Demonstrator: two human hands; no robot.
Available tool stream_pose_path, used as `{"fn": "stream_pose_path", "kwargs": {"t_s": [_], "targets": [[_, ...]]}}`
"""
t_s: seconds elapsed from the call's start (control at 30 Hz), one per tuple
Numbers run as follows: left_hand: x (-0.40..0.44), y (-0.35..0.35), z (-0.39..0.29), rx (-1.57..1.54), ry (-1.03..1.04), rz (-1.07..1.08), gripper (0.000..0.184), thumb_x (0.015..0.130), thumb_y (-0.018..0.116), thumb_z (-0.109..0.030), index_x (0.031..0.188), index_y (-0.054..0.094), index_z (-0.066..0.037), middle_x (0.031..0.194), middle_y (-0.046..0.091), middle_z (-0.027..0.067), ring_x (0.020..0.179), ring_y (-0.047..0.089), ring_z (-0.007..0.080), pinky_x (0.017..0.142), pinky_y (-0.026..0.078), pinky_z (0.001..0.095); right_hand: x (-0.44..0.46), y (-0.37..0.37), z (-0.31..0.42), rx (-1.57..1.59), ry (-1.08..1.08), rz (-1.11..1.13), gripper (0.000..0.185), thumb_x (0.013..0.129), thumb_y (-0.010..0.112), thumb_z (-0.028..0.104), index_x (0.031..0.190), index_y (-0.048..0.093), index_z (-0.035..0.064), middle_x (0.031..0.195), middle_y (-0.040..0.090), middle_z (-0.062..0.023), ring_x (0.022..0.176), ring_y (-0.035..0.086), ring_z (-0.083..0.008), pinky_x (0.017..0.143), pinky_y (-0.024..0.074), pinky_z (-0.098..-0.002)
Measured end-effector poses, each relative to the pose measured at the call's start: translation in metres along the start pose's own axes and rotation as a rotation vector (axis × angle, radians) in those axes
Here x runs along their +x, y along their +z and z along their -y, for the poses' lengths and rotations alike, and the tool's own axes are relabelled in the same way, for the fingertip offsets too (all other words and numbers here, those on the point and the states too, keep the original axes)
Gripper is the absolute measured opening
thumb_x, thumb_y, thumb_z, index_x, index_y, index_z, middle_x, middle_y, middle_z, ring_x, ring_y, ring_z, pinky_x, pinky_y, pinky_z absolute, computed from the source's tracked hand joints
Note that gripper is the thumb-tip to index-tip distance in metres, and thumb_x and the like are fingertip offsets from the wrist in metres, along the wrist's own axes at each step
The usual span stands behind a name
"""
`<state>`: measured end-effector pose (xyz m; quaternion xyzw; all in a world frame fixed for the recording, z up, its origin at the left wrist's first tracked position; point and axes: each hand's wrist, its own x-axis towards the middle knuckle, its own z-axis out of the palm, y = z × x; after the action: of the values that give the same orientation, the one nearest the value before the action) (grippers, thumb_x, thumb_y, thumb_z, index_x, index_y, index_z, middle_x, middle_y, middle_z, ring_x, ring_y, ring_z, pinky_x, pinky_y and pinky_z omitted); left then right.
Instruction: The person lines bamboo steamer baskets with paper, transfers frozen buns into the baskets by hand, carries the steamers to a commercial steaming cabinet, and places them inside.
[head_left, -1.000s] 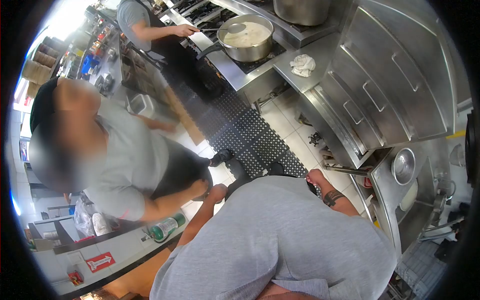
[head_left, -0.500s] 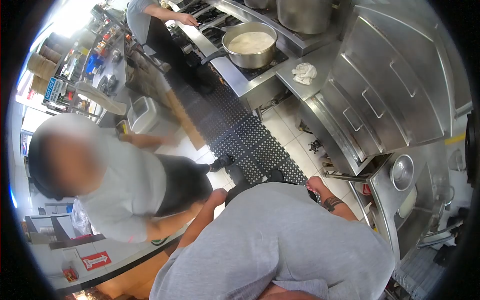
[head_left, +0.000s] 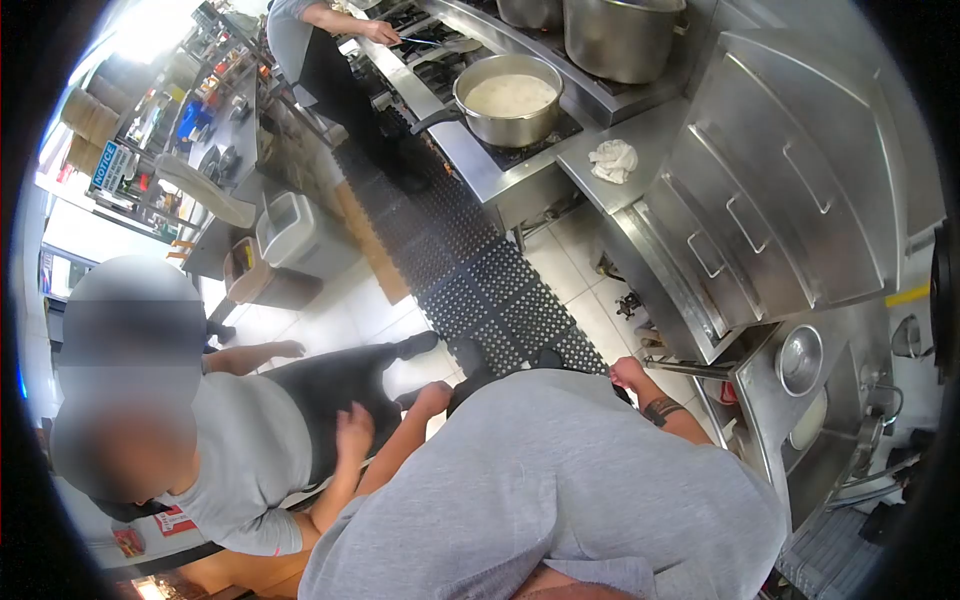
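My left hand [head_left: 433,398] is low at my left side, fingers curled. My right hand [head_left: 628,373] is at my right hip, closed like a fist, near a dark edge of cloth at my waist. Whether either hand holds anything is hidden. The grey shirt [head_left: 540,450] covers my front between them. Close to my left arm stands a co-worker in a grey shirt [head_left: 245,450], whose hand [head_left: 353,430] is raised near my forearm. Beside my right hand is the metal frame of the steel sink counter [head_left: 755,395], with a metal bowl [head_left: 800,360] on it.
A pot of pale liquid [head_left: 508,100] sits on the stove ahead, its handle jutting left. Another person's hand [head_left: 381,32] holds a long utensil there. A crumpled cloth [head_left: 613,161] lies beside steel drawers [head_left: 750,215]. A black rubber mat [head_left: 480,290] covers the aisle; bins [head_left: 300,235] stand left.
The co-worker on my left has moved lower in view and nearer my arm, uncovering a brown bin. At the stove, the utensil has come away from the pot. My hands stay nearly still.
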<state>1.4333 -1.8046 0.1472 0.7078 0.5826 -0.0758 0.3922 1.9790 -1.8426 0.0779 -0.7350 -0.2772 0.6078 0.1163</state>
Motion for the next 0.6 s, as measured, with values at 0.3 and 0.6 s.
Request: {"fn": "stream_pose_path", "kwargs": {"t_s": [0.3,0.6], "targets": [[0.007,-0.001,-0.002,-0.139,-0.12,-0.054,0.028,0.089,0.054,-0.024,0.095,0.072,-0.003,0.108,0.07,0.0212,0.102,0.065,0.0419,0.089,0.052,0.048,-0.009,-0.006,0.025,-0.004,-0.006,-0.018,0.018,0.087,0.057,0.004,0.07,0.059,0.0005,0.059,0.055,-0.0085,0.044,0.05,-0.017,0.038,0.0347,-0.0326],[0.011,-0.009,0.008,0.042,0.048,-0.025,0.032,0.093,0.052,-0.026,0.094,0.073,-0.003,0.111,0.07,0.0217,0.103,0.066,0.0403,0.09,0.052,0.0488,0.009,0.004,0.0,-0.054,-0.033,-0.004,0.022,0.088,0.057,0.004,0.066,0.058,0.0029,0.058,0.053,-0.0075,0.047,0.05,-0.0172,0.041,0.0368,-0.0319]]}}
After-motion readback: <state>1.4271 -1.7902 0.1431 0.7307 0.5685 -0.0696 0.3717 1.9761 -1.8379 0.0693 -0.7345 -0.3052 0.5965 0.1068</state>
